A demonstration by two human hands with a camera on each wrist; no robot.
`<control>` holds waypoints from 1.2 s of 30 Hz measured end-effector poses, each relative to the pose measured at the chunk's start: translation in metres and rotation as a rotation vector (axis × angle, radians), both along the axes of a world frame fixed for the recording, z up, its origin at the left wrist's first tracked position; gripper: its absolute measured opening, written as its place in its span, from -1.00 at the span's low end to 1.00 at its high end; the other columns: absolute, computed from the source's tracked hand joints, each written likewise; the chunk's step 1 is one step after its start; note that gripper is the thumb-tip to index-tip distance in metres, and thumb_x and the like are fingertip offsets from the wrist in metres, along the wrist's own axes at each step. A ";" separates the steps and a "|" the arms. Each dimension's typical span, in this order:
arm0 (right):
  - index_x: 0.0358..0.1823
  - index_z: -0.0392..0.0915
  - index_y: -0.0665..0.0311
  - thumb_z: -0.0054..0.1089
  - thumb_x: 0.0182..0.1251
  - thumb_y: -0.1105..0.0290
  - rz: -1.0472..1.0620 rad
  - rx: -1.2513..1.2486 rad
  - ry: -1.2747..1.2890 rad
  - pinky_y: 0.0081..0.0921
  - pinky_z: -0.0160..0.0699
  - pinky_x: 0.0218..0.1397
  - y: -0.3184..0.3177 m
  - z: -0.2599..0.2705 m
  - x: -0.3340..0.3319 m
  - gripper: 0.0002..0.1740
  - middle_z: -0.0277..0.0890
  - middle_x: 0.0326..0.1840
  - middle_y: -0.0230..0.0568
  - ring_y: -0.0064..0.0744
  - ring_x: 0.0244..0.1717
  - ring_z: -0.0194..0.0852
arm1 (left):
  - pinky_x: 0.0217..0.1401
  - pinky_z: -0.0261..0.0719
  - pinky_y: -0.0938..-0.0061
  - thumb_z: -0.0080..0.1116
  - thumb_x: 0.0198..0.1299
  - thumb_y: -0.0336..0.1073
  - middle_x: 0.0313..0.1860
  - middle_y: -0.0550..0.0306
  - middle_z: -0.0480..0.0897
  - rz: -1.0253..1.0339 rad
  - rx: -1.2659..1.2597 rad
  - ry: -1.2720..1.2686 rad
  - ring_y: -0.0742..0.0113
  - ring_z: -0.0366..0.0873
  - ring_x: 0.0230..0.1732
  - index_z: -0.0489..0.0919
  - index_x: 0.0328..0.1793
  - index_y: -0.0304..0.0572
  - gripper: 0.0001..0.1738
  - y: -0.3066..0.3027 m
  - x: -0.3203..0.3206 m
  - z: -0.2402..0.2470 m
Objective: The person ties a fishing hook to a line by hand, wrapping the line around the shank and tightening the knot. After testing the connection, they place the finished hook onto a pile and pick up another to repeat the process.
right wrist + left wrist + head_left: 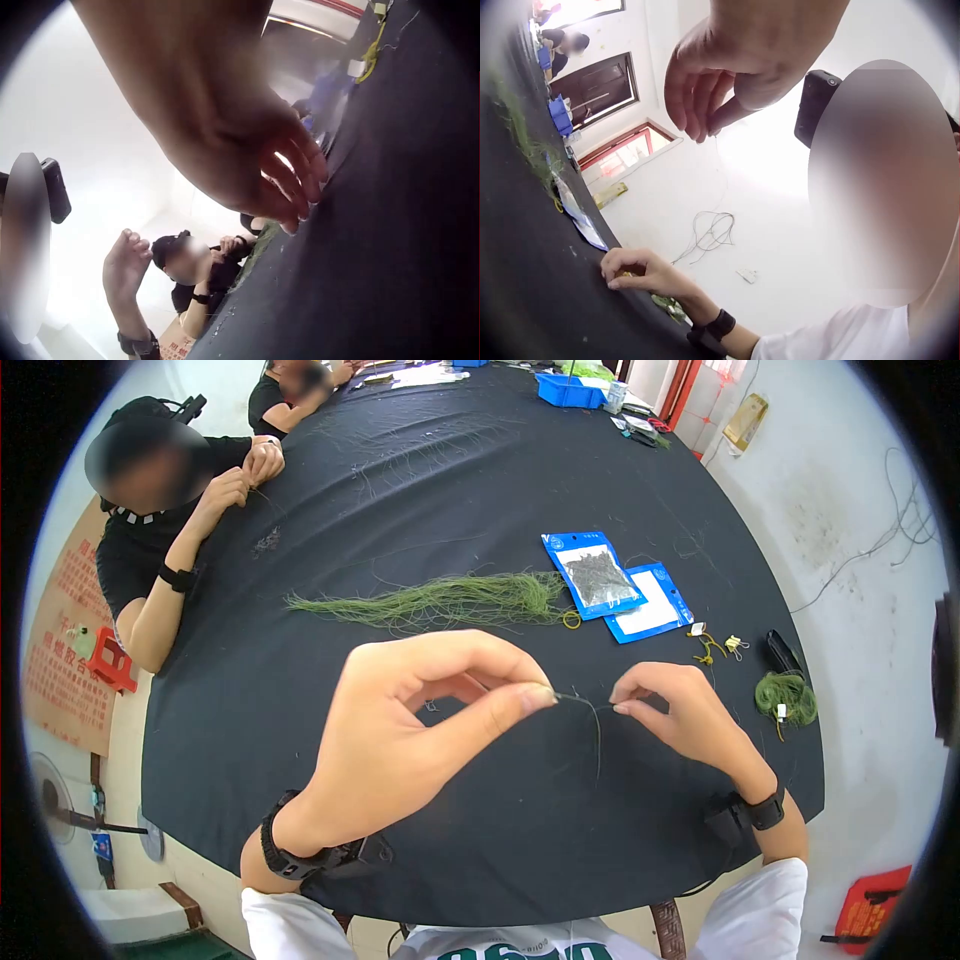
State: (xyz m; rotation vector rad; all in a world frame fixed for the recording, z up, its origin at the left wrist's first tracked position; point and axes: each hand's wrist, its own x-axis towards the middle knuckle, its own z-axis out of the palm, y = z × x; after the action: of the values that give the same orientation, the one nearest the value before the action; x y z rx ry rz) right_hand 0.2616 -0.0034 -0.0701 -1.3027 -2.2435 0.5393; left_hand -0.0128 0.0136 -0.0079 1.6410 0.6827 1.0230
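Observation:
My left hand [545, 695] is raised above the black table [300, 690] and pinches one end of a thin green thread [590, 715] between thumb and forefinger. My right hand [620, 705] pinches the same thread a little to the right, low over the cloth. The thread's loose end hangs down between the two hands. In the left wrist view the left hand [709, 131] pinches the thread, with the right hand [619, 277] down at the table. The right wrist view shows the right hand's fingertips [300, 214] curled just above the dark cloth.
A long bundle of green threads [440, 602] lies mid-table, with two blue packets [620, 585] beside it. A small green coil [787, 695] and yellow tagged pieces [712, 645] lie at the right. Another person [170, 520] works at the left edge. Blue bins [568, 390] stand far back.

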 end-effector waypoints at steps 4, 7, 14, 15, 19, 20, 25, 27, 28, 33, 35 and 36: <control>-0.42 0.51 0.34 0.30 -0.09 0.63 0.087 0.258 0.085 -0.50 0.46 -0.40 -0.011 0.051 -0.044 -0.82 0.53 -0.48 -0.25 -0.29 -0.47 0.51 | -0.35 0.60 0.62 0.17 0.16 -0.46 -0.24 0.07 0.67 -0.085 -0.218 -0.080 0.47 0.59 -0.22 0.65 -0.18 -0.36 -0.86 -0.005 0.002 0.002; -0.39 0.51 0.39 0.30 -0.12 0.59 0.184 0.550 0.074 -0.51 0.46 -0.48 -0.011 0.066 -0.059 -0.80 0.51 -0.48 -0.20 -0.28 -0.51 0.51 | -0.57 0.65 0.56 0.14 0.13 -0.52 -0.21 -0.21 0.63 -0.057 -0.354 -0.152 0.28 0.63 -0.30 0.58 -0.27 -0.44 -0.90 -0.009 0.006 0.010; -0.40 0.52 0.46 0.28 -0.25 0.54 0.290 0.895 0.066 -0.52 0.50 -0.51 -0.002 0.066 -0.071 -0.72 0.47 -0.50 -0.14 -0.30 -0.53 0.48 | -0.67 0.66 0.52 0.11 0.14 -0.51 -0.24 -0.19 0.62 -0.069 -0.488 -0.213 0.27 0.64 -0.32 0.58 -0.28 -0.45 -0.90 -0.010 0.004 0.009; -0.40 0.52 0.46 0.28 -0.25 0.54 0.287 0.912 0.065 -0.52 0.50 -0.50 -0.002 0.066 -0.072 -0.72 0.46 -0.50 -0.14 -0.30 -0.53 0.48 | -0.66 0.66 0.51 0.11 0.14 -0.51 -0.24 -0.18 0.62 -0.069 -0.498 -0.215 0.27 0.64 -0.32 0.58 -0.28 -0.45 -0.90 -0.010 0.004 0.009; -0.38 0.53 0.45 0.27 -0.23 0.53 0.262 0.973 0.073 -0.53 0.52 -0.49 -0.001 0.065 -0.075 -0.73 0.47 -0.50 -0.17 -0.32 -0.51 0.48 | -0.65 0.67 0.49 0.12 0.14 -0.50 -0.25 -0.14 0.63 -0.083 -0.548 -0.226 0.28 0.64 -0.32 0.58 -0.27 -0.45 -0.89 -0.009 0.005 0.008; -0.38 0.54 0.44 0.26 -0.23 0.53 0.258 0.983 0.073 -0.53 0.52 -0.48 -0.001 0.064 -0.076 -0.73 0.47 -0.49 -0.18 -0.32 -0.50 0.48 | -0.65 0.67 0.49 0.12 0.14 -0.50 -0.26 -0.14 0.63 -0.090 -0.556 -0.232 0.28 0.64 -0.32 0.58 -0.27 -0.45 -0.89 -0.009 0.005 0.007; -0.29 0.50 0.46 0.35 -0.24 0.63 0.277 0.921 0.058 -0.50 0.55 -0.48 -0.006 0.070 -0.075 -0.63 0.51 -0.48 -0.14 -0.25 -0.46 0.53 | -0.64 0.69 0.47 0.14 0.14 -0.49 -0.26 -0.14 0.63 -0.097 -0.566 -0.234 0.27 0.64 -0.31 0.58 -0.27 -0.46 -0.89 -0.009 0.005 0.007; -0.27 0.50 0.45 0.35 -0.24 0.63 0.284 0.877 0.067 -0.50 0.56 -0.47 -0.008 0.070 -0.074 -0.62 0.51 -0.48 -0.14 -0.25 -0.45 0.53 | -0.64 0.69 0.47 0.14 0.14 -0.49 -0.25 -0.16 0.63 -0.075 -0.549 -0.220 0.26 0.64 -0.32 0.58 -0.28 -0.46 -0.89 -0.008 0.004 0.008; -0.29 0.53 0.43 0.31 -0.22 0.56 0.276 0.872 0.080 -0.51 0.55 -0.45 -0.008 0.067 -0.073 -0.66 0.50 -0.47 -0.18 -0.30 -0.43 0.51 | -0.63 0.69 0.47 0.14 0.14 -0.49 -0.24 -0.17 0.63 -0.063 -0.540 -0.214 0.25 0.64 -0.32 0.58 -0.28 -0.46 -0.89 -0.008 0.004 0.008; -0.27 0.55 0.39 0.24 -0.20 0.48 0.270 0.826 0.047 -0.51 0.56 -0.38 -0.010 0.068 -0.074 -0.66 0.47 -0.45 -0.22 -0.35 -0.39 0.48 | -0.63 0.69 0.48 0.13 0.13 -0.50 -0.23 -0.19 0.62 -0.040 -0.513 -0.210 0.24 0.64 -0.34 0.58 -0.31 -0.47 -0.90 -0.009 0.003 0.009; -0.27 0.54 0.38 0.24 -0.20 0.47 0.269 0.860 0.036 -0.51 0.57 -0.37 -0.009 0.067 -0.074 -0.66 0.47 -0.44 -0.22 -0.35 -0.38 0.47 | -0.63 0.69 0.48 0.14 0.13 -0.50 -0.23 -0.19 0.62 -0.037 -0.515 -0.210 0.24 0.64 -0.34 0.58 -0.31 -0.47 -0.90 -0.010 0.005 0.009; -0.27 0.54 0.37 0.24 -0.21 0.47 0.267 0.879 0.032 -0.50 0.57 -0.36 -0.008 0.067 -0.075 -0.66 0.47 -0.43 -0.22 -0.35 -0.38 0.47 | -0.63 0.69 0.48 0.14 0.12 -0.50 -0.23 -0.19 0.63 -0.038 -0.517 -0.213 0.24 0.64 -0.34 0.58 -0.30 -0.47 -0.89 -0.010 0.005 0.008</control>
State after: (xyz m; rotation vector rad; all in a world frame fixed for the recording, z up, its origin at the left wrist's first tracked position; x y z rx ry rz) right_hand 0.1869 -0.0117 -0.0035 -0.5417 -2.2115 -0.3344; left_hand -0.0076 0.0031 0.0004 1.0776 0.6988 0.8859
